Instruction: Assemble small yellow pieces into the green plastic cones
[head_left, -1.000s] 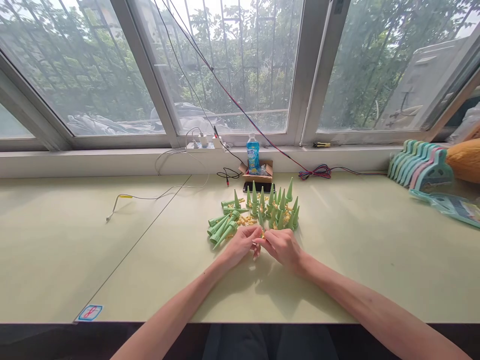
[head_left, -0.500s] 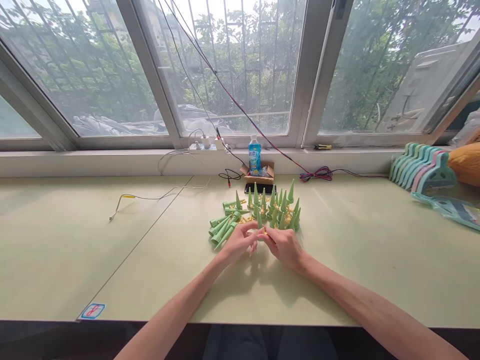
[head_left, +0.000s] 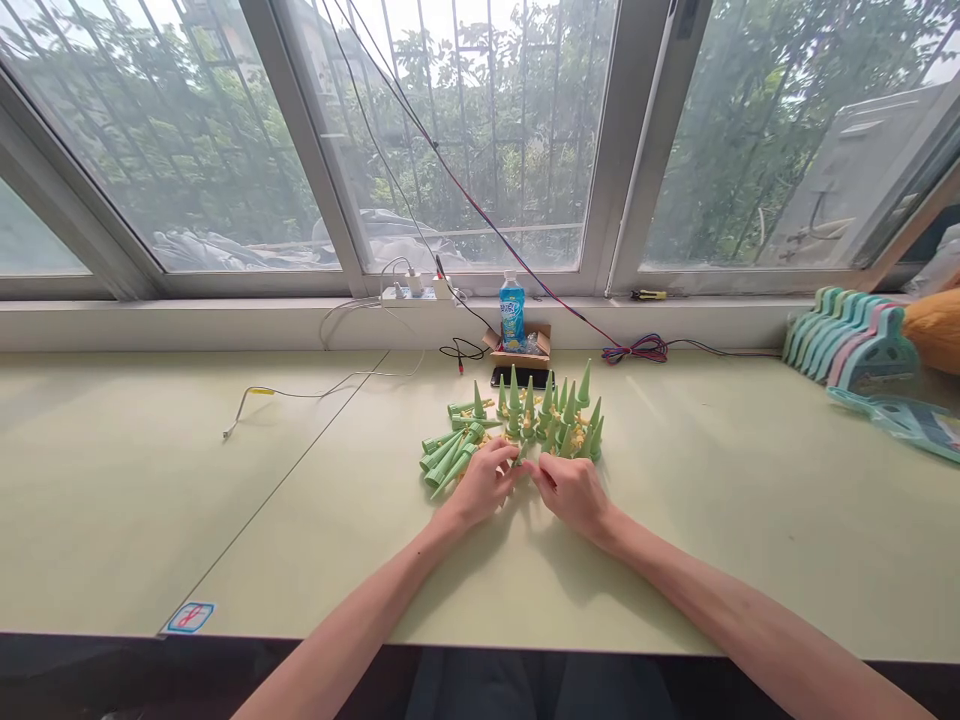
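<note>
My left hand (head_left: 486, 482) has its fingers closed around a green watering spike (head_left: 523, 453), a plastic cone whose pointed tip leans up and to the right. My right hand (head_left: 574, 492) is curled beside it, thumb and forefinger pinched together close to the held spike. Whatever sits in that pinch is too small and covered to make out. Just beyond my hands, several green spikes (head_left: 514, 395) stand upright with small yellow valve pieces (head_left: 567, 438) at their bases. Other green spikes (head_left: 448, 463) lie on their sides to the left of my left hand.
Behind the spikes lie a black phone (head_left: 523, 378) and a small cardboard box (head_left: 538, 352) with a blue bottle (head_left: 512, 315). Cables (head_left: 637, 348) are coiled near the sill. A row of pastel hangers (head_left: 874, 345) stands at the far right of the table (head_left: 712, 480).
The spike in my left hand has gone from upright to tilted, lower between the fingers. My right fingertips have drawn slightly away to the right. The surrounding spikes stay put.
</note>
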